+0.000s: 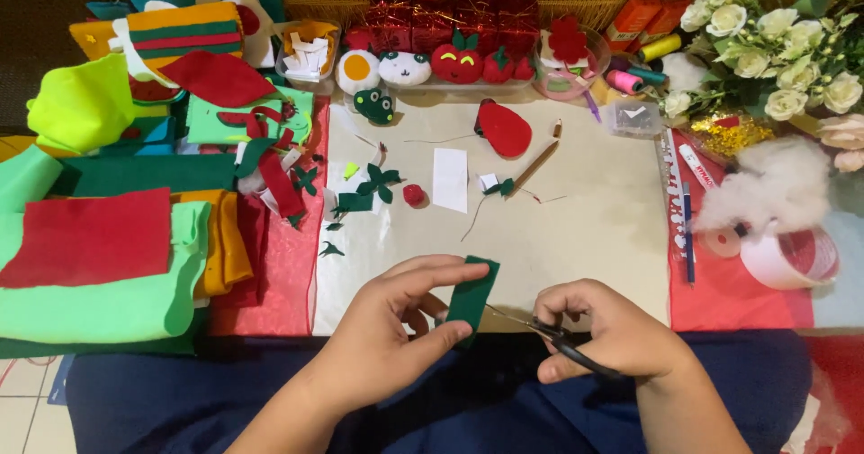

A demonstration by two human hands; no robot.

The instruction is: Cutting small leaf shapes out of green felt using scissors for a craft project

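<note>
My left hand (391,328) pinches a small dark green felt piece (472,290) between thumb and fingers, holding it upright over my lap. To its right, my right hand (612,328) grips small black scissors (549,332), whose blades point left and meet the lower right edge of the felt. Both hands hover just in front of a beige work sheet (585,229). On that sheet lie green felt leaf scraps (369,188), a small red felt ball (414,195), a white paper strip (450,179), a red felt strawberry shape (504,128) and a pencil (537,164).
Stacked felt sheets in red, green, yellow and orange (108,247) fill the left. Finished felt toys (405,67) line the back beside thread spools (625,80). White stuffing (765,193), tape rolls (792,256), pens (688,229) and white artificial flowers (774,49) crowd the right.
</note>
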